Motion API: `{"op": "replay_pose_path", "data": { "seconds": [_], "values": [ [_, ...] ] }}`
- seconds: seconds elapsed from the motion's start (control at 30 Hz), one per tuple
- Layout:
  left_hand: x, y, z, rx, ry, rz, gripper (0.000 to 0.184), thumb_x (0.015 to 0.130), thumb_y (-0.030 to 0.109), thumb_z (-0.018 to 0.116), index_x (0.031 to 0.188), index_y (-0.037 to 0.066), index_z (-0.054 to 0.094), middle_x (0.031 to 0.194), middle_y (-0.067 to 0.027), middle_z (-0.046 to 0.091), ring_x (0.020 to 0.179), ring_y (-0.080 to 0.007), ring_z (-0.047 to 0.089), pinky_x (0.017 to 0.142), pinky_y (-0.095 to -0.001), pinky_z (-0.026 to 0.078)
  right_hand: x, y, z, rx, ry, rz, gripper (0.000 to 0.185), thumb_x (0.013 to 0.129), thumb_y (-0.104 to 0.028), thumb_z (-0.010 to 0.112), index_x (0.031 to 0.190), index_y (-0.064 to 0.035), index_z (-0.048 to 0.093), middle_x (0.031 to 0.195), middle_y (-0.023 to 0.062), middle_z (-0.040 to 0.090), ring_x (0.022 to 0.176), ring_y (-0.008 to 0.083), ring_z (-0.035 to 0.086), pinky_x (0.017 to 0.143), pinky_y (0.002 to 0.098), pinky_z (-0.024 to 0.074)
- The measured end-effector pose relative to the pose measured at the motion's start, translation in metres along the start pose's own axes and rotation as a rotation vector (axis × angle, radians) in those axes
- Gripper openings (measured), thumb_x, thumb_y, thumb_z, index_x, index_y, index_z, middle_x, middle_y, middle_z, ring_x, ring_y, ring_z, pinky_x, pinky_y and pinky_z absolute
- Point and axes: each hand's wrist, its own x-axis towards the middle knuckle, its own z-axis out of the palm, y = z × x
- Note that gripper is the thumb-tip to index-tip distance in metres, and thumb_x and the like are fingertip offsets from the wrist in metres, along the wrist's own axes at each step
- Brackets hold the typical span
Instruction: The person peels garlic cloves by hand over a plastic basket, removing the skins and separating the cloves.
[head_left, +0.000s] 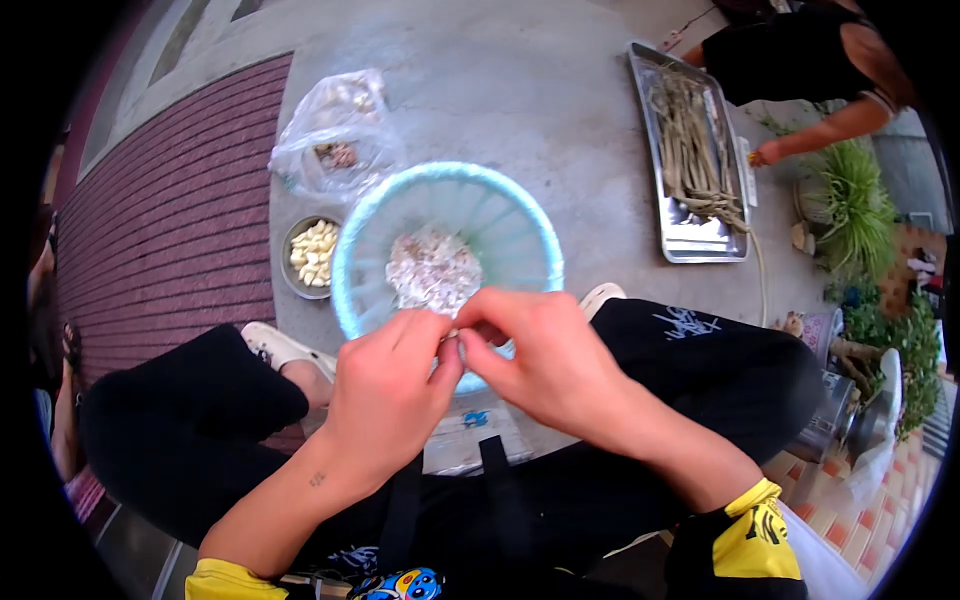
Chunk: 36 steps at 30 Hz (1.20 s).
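Note:
My left hand [395,385] and my right hand [540,350] meet fingertip to fingertip over the near side of a light blue basin [348,250]. Both are closed in a pinch around something small, mostly hidden by the fingers. Pale, papery peelings [435,268] lie in the bottom of the basin. Left of it stands a metal bowl [290,278] of peeled, whitish cloves [314,252]. Behind the bowl a clear plastic bag [310,125] holds more bulbs or cloves, with some reddish-brown pieces at its opening.
A metal tray [650,140] with long brownish stalks [690,150] lies at the right. Beside it is another person's arm [825,135]. Green potted plants [855,200] stand at the far right, and a maroon ribbed mat [170,200] covers the left floor.

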Motion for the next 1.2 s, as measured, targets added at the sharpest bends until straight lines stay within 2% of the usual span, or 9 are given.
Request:
{"op": "replay_pose_path", "data": {
  "seconds": [0.33, 0.4, 0.47, 0.53, 0.6, 0.83, 0.93, 1.0, 1.2],
  "values": [
    [-0.002, 0.002, 0.005, 0.077, -0.036, 0.095, 0.016, 0.075, 0.002, 0.069, 0.088, 0.004, 0.059, 0.073, -0.0110, 0.057, 0.063, -0.0298, 0.060, 0.054, -0.0383, 0.048, -0.001, 0.003, 0.005, 0.104, 0.071, 0.180, 0.010, 0.079, -0.008, 0.061, 0.081, 0.0012, 0.061, 0.068, 0.0214, 0.062, 0.067, 0.0372, 0.064, 0.061, 0.0426, 0.0501],
    [0.001, 0.005, 0.004, 0.030, -0.038, 0.053, 0.017, 0.075, 0.001, 0.070, 0.088, 0.003, 0.060, 0.072, -0.0108, 0.059, 0.060, -0.0273, 0.060, 0.052, -0.0359, 0.048, 0.000, 0.002, 0.002, 0.139, 0.030, 0.185, 0.011, 0.081, -0.010, 0.061, 0.082, 0.0015, 0.060, 0.070, 0.0213, 0.063, 0.067, 0.0375, 0.064, 0.061, 0.0424, 0.0499],
    [0.004, 0.012, 0.002, -0.101, -0.023, -0.152, 0.017, 0.076, 0.000, 0.070, 0.089, 0.003, 0.059, 0.073, -0.0106, 0.061, 0.056, -0.0244, 0.060, 0.051, -0.0334, 0.047, 0.002, 0.004, 0.001, 0.181, 0.048, 0.156, 0.012, 0.083, -0.011, 0.061, 0.084, 0.0017, 0.060, 0.072, 0.0214, 0.064, 0.068, 0.0376, 0.064, 0.061, 0.0421, 0.0499],
    [0.004, 0.008, 0.003, -0.068, -0.004, -0.115, 0.016, 0.077, 0.001, 0.070, 0.089, 0.002, 0.059, 0.073, -0.0101, 0.062, 0.055, -0.0230, 0.059, 0.050, -0.0327, 0.047, 0.002, 0.004, -0.001, 0.222, 0.062, 0.131, 0.013, 0.084, -0.011, 0.061, 0.086, 0.0019, 0.061, 0.073, 0.0215, 0.064, 0.069, 0.0376, 0.064, 0.062, 0.0418, 0.0499],
    [0.005, 0.005, 0.004, -0.034, 0.019, -0.080, 0.016, 0.077, 0.001, 0.070, 0.089, 0.002, 0.059, 0.072, -0.0096, 0.063, 0.053, -0.0217, 0.059, 0.050, -0.0320, 0.046, 0.002, 0.003, -0.005, 0.258, -0.026, 0.130, 0.017, 0.091, -0.014, 0.060, 0.094, 0.0021, 0.061, 0.076, 0.0151, 0.067, 0.073, 0.0250, 0.068, 0.065, 0.0331, 0.0523],
    [0.007, 0.009, 0.000, -0.109, 0.001, -0.178, 0.015, 0.078, 0.002, 0.071, 0.090, 0.002, 0.061, 0.070, -0.0089, 0.064, 0.053, -0.0206, 0.060, 0.049, -0.0309, 0.046, 0.001, 0.004, -0.004, 0.133, -0.027, 0.140, 0.015, 0.091, -0.013, 0.059, 0.094, 0.0014, 0.062, 0.080, 0.0167, 0.065, 0.072, 0.0284, 0.066, 0.063, 0.0366, 0.0509],
    [0.007, 0.008, 0.000, -0.114, -0.008, -0.220, 0.014, 0.079, 0.003, 0.071, 0.089, 0.002, 0.062, 0.069, -0.0089, 0.064, 0.054, -0.0206, 0.060, 0.050, -0.0307, 0.046, -0.002, 0.005, -0.001, 0.030, 0.020, 0.031, 0.014, 0.090, -0.013, 0.058, 0.094, 0.0005, 0.062, 0.082, 0.0176, 0.065, 0.073, 0.0334, 0.064, 0.064, 0.0387, 0.0506],
    [0.009, 0.004, -0.001, -0.105, -0.013, -0.219, 0.014, 0.079, 0.004, 0.071, 0.089, 0.002, 0.062, 0.068, -0.0088, 0.064, 0.054, -0.0202, 0.060, 0.050, -0.0307, 0.046, -0.001, 0.005, -0.001, -0.078, 0.033, -0.078, 0.010, 0.085, -0.010, 0.060, 0.088, -0.0011, 0.057, 0.080, 0.0174, 0.062, 0.076, 0.0385, 0.062, 0.064, 0.0466, 0.0489],
    [0.009, 0.003, 0.002, -0.082, -0.090, -0.162, 0.014, 0.079, 0.005, 0.071, 0.089, 0.001, 0.062, 0.068, -0.0092, 0.064, 0.053, -0.0199, 0.060, 0.050, -0.0316, 0.047, -0.001, 0.007, -0.005, -0.302, 0.004, -0.215, 0.014, 0.081, -0.013, 0.063, 0.089, -0.0041, 0.054, 0.080, 0.0121, 0.061, 0.078, 0.0351, 0.063, 0.062, 0.0456, 0.0499]
  ]
}}
